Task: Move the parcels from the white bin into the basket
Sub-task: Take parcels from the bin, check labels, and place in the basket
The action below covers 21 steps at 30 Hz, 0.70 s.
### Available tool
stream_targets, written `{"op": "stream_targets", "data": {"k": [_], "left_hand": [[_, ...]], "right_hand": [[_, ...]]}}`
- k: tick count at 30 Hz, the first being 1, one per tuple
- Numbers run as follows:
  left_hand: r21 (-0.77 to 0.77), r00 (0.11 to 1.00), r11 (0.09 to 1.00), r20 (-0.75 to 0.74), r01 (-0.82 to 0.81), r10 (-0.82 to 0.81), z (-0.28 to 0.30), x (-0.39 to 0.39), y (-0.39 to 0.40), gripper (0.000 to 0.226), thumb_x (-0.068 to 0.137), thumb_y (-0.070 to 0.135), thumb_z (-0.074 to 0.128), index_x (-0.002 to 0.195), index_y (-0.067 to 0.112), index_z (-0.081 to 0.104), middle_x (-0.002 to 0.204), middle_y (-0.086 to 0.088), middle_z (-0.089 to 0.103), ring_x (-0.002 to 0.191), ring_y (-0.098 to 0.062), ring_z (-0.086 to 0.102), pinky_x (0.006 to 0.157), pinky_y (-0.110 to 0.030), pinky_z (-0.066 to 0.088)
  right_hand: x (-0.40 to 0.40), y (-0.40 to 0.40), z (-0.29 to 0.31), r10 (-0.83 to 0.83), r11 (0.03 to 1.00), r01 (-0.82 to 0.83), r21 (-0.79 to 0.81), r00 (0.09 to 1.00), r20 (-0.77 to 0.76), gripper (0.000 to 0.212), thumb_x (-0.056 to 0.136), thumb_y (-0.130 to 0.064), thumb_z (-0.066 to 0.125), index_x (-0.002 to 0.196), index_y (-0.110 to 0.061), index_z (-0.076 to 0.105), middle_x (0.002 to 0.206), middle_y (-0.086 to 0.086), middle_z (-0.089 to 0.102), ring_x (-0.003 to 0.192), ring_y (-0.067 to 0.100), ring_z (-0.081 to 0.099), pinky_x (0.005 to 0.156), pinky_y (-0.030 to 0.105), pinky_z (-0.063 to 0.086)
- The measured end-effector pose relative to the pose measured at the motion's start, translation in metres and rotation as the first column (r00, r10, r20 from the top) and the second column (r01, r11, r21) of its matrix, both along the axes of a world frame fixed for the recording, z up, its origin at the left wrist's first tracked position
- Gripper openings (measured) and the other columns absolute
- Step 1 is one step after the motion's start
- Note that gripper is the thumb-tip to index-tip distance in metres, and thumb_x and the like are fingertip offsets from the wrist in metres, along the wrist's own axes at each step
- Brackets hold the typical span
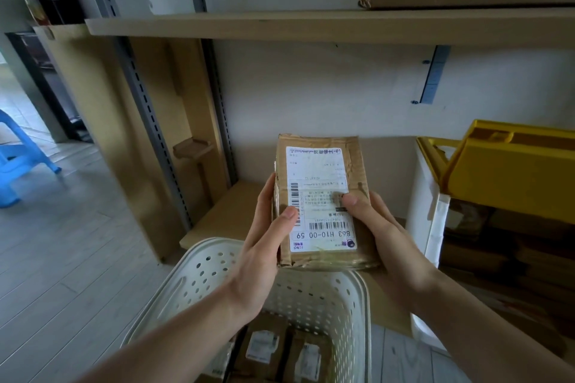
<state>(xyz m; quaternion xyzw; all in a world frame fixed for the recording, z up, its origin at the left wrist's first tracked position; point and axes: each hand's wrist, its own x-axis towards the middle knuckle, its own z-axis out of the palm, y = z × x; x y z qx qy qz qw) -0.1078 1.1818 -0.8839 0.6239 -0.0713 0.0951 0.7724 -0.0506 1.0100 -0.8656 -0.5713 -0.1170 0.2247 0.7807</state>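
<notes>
Both hands grasp one cardboard parcel (pixel 322 202): the left hand (pixel 264 246) clasps its left edge, the right hand (pixel 378 227) its right, each thumb pressed on the shipping label, probably to steady it flat. It hangs above the far rim of the perforated basket (pixel 199 270), where other parcels (pixel 264 342) already lie. The white bin (pixel 427 196) stands just right, more boxes inside.

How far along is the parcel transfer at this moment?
Partly done. At least two labelled parcels already lie in the basket. The left hand and right hand hold a cardboard parcel above the basket's far rim. More boxes show in the white bin, so transfers remain.
</notes>
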Motion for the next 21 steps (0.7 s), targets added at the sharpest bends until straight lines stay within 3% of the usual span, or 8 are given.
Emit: {"op": "stream_targets", "data": {"k": [4,8,11,14,16,19,21], "left_hand": [[-0.119,0.997,0.989,-0.009,-0.083,0.082,0.005,0.001,-0.001,0.065,0.093,0.029,0.053,0.152,0.039,0.028,0.137,0.001,0.065,0.128,-0.020,0.062,0.104,-0.047,0.052],[-0.192,0.990,0.972,-0.063,-0.137,0.127,0.010,0.005,0.003,0.084,0.087,0.024,0.067,0.150,0.053,0.021,0.131,0.004,0.070,0.121,-0.019,0.067,0.105,-0.055,0.048],[-0.224,0.986,0.962,-0.097,-0.156,0.137,0.010,0.007,0.007,0.090,0.082,0.017,0.075,0.149,0.051,0.026,0.127,0.000,0.072,0.119,-0.023,0.068,0.100,-0.053,0.051],[-0.221,0.983,0.961,-0.119,-0.166,0.142,0.011,0.008,0.014,0.095,0.067,0.048,0.086,0.147,0.047,0.034,0.131,-0.002,0.069,0.121,-0.027,0.066,0.095,-0.050,0.054],[-0.249,0.978,0.954,-0.162,-0.168,0.130,0.012,0.007,0.017,0.092,0.065,0.061,0.082,0.144,0.047,0.038,0.130,-0.003,0.069,0.118,-0.027,0.068,0.089,-0.044,0.057],[-0.288,0.971,0.941,-0.209,-0.175,0.117,0.011,0.006,0.017,0.071,0.074,0.044,0.072,0.138,0.038,0.041,0.125,-0.009,0.071,0.109,-0.028,0.073,0.080,-0.040,0.061],[-0.333,0.969,0.926,-0.221,-0.177,0.106,0.008,0.006,0.014,0.071,0.074,0.030,0.074,0.136,0.032,0.041,0.123,-0.012,0.072,0.107,-0.030,0.073,0.081,-0.043,0.062]], "right_hand": [[0.003,-0.004,-0.003,0.158,0.982,-0.149,-0.119,0.984,0.078,0.062,0.080,-0.038,0.078,0.136,-0.044,0.052,0.122,-0.003,0.075,0.110,0.021,0.073,0.090,0.041,0.053],[0.005,-0.005,-0.012,0.187,0.978,-0.186,-0.089,0.982,0.004,0.078,0.064,-0.037,0.086,0.135,-0.036,0.055,0.125,0.008,0.073,0.114,0.034,0.069,0.093,0.040,0.055],[0.004,-0.003,-0.013,0.072,0.997,-0.071,-0.042,0.997,0.007,0.084,0.064,-0.029,0.090,0.138,-0.027,0.050,0.120,0.011,0.075,0.104,0.026,0.074,0.086,0.037,0.053],[0.006,-0.002,-0.011,-0.108,0.993,0.108,0.043,0.994,0.001,0.084,0.068,-0.020,0.089,0.141,-0.019,0.046,0.116,0.012,0.077,0.106,0.030,0.075,0.093,0.045,0.054],[0.007,-0.001,-0.008,-0.221,0.967,0.225,0.120,0.974,-0.043,0.080,0.069,-0.019,0.090,0.135,-0.010,0.046,0.112,0.016,0.078,0.107,0.034,0.074,0.098,0.050,0.054],[0.005,-0.001,-0.003,-0.331,0.937,0.333,0.106,0.943,-0.034,0.057,0.069,-0.030,0.081,0.112,-0.010,0.050,0.108,0.016,0.078,0.100,0.029,0.077,0.088,0.043,0.059],[0.001,0.000,-0.002,-0.321,0.947,0.320,0.036,0.946,0.046,0.052,0.071,-0.036,0.079,0.109,-0.008,0.056,0.107,0.009,0.079,0.096,0.023,0.077,0.080,0.040,0.061]]}}
